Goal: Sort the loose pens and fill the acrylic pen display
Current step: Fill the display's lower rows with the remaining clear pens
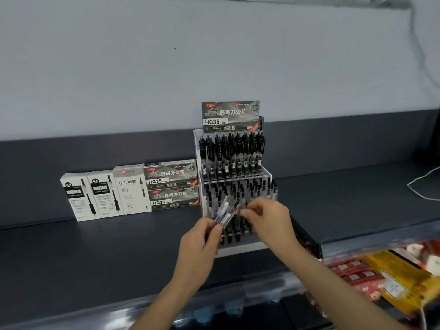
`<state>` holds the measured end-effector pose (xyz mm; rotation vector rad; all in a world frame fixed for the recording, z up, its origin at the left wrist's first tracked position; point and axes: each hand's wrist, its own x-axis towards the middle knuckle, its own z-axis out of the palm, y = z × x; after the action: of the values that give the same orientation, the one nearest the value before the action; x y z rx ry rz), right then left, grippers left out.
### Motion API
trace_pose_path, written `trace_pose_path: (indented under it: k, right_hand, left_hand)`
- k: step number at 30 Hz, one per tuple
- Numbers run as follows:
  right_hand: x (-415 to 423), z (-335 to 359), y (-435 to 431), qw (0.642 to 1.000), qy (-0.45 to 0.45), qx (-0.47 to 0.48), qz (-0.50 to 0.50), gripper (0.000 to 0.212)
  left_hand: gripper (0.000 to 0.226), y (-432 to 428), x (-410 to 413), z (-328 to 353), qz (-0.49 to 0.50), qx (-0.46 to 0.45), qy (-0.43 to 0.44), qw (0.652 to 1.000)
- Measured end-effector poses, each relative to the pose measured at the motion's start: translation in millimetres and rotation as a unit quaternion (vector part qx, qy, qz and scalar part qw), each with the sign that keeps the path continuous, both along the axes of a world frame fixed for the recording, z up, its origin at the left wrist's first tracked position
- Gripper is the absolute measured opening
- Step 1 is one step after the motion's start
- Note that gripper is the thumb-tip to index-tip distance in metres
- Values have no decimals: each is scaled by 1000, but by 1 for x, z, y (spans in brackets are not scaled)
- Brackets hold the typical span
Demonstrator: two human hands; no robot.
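The left hand [201,241] grips a bundle of pens [227,210] while the right hand [267,216] pinches its top.

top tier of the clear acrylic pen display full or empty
Full: black pens crowd the top tier of the clear acrylic pen display.
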<state>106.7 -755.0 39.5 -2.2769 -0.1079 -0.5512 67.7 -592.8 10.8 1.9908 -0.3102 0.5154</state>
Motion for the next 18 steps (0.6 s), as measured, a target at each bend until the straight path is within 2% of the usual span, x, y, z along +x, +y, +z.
trace_pose_path:
  k: [2,4,6,10,12,15,18]
  right_hand:
    - [-9,6,-3,986,29,157,45,23]
    - [-21,15,-1,942,113,284,135,23]
    - [-24,17,-2,932,143,286,169,14]
    - [-23,22,-21,932,95,326,124,7]
    - [-20,28,-34,946,53,310,85,7]
    - [-12,34,-47,981,-18,191,28,8]
    - [-11,37,-50,995,-65,71,10,8]
  left_hand:
    - [18,-2,1,-1,-5,3,-2,1000]
    - [18,-8,2,-1,-11,2,-3,1000]
    - [18,-16,2,-1,-22,0,0,1000]
    - [21,-25,5,-1,9,25,-21,999]
    - [20,-24,9,-2,42,33,-36,998]
    - [14,-26,13,-3,68,34,-38,996]
    - [15,-34,12,0,78,60,-58,993]
